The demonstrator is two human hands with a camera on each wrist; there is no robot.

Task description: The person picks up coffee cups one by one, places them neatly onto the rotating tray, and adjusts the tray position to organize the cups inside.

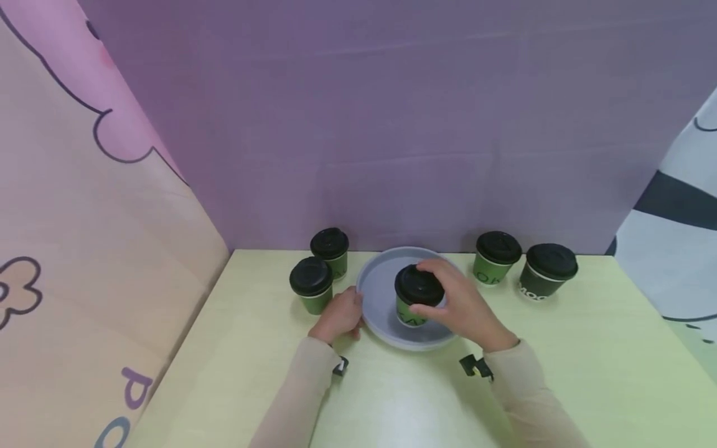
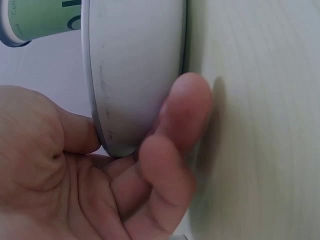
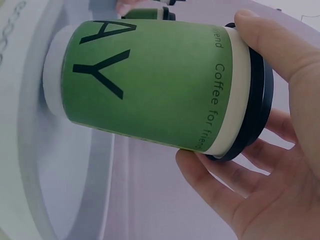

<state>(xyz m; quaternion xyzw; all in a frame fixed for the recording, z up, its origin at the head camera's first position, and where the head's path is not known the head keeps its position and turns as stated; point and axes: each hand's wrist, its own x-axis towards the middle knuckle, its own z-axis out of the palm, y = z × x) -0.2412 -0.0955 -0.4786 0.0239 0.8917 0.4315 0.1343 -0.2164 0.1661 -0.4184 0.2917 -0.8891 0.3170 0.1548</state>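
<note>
My right hand (image 1: 463, 306) grips a green paper coffee cup (image 3: 145, 85) near its black lid (image 3: 257, 100), with the thumb on one side and fingers on the other. The cup stands upright over the round grey plate (image 1: 376, 292); whether its base touches the plate I cannot tell. At the plate's left edge, my left hand (image 1: 339, 315) holds the rim, its thumb over the edge and its fingers curled against the outer wall, as the left wrist view shows. Just left of that hand is another green lidded cup (image 1: 315, 303).
Behind that cup stands another green cup (image 1: 338, 264) with a black lid. Right of the plate are a green cup (image 1: 490, 272) and a dark cup (image 1: 539, 283), both lidded. A purple backdrop (image 1: 392, 137) rises at the table's (image 1: 594, 361) far edge.
</note>
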